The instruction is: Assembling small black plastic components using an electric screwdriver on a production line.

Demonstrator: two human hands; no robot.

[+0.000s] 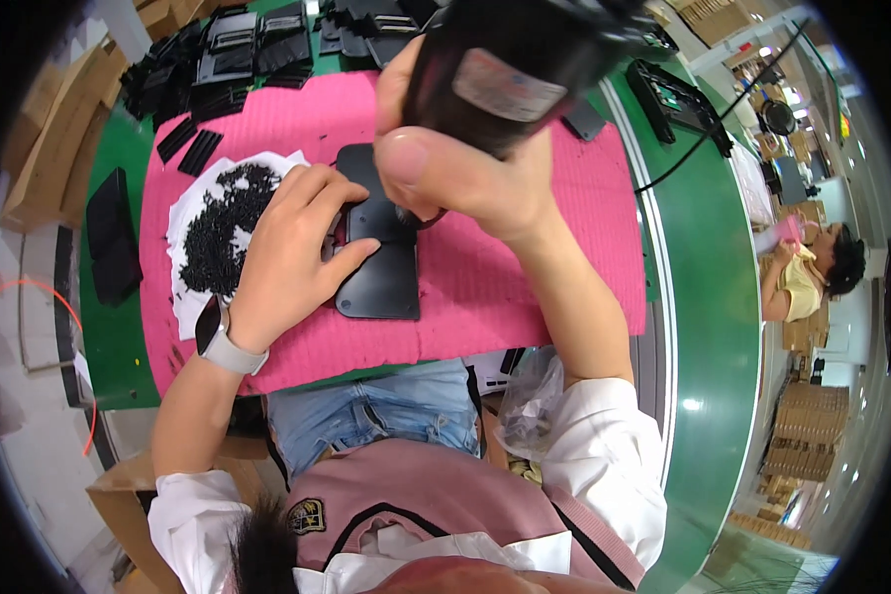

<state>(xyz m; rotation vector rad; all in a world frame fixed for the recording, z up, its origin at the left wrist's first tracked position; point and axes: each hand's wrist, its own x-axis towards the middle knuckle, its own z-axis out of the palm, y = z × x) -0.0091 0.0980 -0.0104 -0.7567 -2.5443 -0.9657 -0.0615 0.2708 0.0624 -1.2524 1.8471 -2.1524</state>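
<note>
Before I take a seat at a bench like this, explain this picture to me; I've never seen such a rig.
There is no robot here, only a person's two bare hands. The picture comes from a wide fisheye camera worn on that person's head, looking down, so straight edges bend near the rim. The right hand grips a thick black handheld tool; its working end is hard to make out. The left hand rests on a flat black part; whether it pinches anything is unclear. That lies on a pink sheet over a green work surface. To the left, small black pieces are heaped on a white cloth.
</note>
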